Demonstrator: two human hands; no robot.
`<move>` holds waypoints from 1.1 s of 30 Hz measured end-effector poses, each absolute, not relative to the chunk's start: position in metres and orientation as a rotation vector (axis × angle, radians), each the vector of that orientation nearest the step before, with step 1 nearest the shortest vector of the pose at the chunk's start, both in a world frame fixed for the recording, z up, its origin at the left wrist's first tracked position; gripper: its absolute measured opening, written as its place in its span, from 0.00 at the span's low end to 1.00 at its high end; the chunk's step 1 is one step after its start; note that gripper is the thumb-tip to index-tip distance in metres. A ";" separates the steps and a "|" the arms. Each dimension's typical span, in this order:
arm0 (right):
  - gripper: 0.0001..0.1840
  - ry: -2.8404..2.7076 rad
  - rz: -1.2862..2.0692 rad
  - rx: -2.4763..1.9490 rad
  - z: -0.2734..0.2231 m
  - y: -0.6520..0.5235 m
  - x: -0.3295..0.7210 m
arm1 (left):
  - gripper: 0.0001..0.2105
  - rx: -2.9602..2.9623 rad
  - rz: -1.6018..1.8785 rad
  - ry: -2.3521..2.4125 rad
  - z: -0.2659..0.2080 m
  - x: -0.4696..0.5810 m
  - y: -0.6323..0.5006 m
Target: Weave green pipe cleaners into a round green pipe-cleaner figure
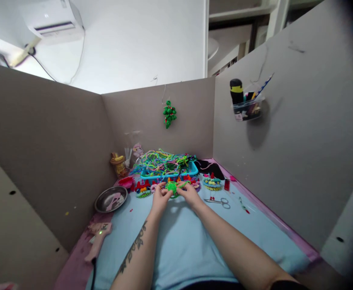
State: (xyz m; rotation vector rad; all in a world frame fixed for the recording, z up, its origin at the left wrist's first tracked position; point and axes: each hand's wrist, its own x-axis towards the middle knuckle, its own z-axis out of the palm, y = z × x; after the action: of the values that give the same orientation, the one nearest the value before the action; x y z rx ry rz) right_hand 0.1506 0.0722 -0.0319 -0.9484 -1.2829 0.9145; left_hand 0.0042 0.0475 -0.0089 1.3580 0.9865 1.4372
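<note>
Between my two hands is a bright green fuzzy pipe-cleaner piece (171, 187), rounded, with a green strand running off toward the right. My left hand (160, 196) pinches its left side with thumb and fingers. On the opposite side my right hand (189, 193) grips it, thumb and fingers closed near the strand. Both hands are held above the light blue cloth (176, 237). Just behind them stands a blue tray (155, 177) heaped with colourful pipe cleaners (164, 162). Small multicoloured pipe-cleaner pieces (143, 187) lie in front of the tray, partly hidden by my hands.
Scissors (221, 202) lie to the right, near a colourful pipe-cleaner piece (212, 183). At left are a metal bowl (99, 204) and a pink glue gun (97, 243) with a lit green light. Grey panels (161, 121) enclose the table; a small bin (246, 110) hangs right.
</note>
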 end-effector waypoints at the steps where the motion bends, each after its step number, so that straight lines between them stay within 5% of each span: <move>1: 0.15 -1.290 0.916 -0.945 -0.032 0.072 0.151 | 0.23 1.364 1.436 0.985 -0.009 0.004 0.048; 16: 0.14 -1.205 1.210 -0.867 -0.017 0.061 0.150 | 0.26 1.412 1.342 0.947 -0.004 0.007 0.042; 33: 0.19 -1.229 1.073 -0.890 -0.024 0.072 0.161 | 0.24 1.190 1.577 1.043 -0.008 -0.012 0.060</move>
State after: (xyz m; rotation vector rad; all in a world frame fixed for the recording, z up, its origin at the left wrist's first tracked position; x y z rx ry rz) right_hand 0.1611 0.0725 -0.0241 -0.8896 -1.2294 1.0728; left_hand -0.0116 0.0599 -0.0085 1.1904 1.0427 1.5766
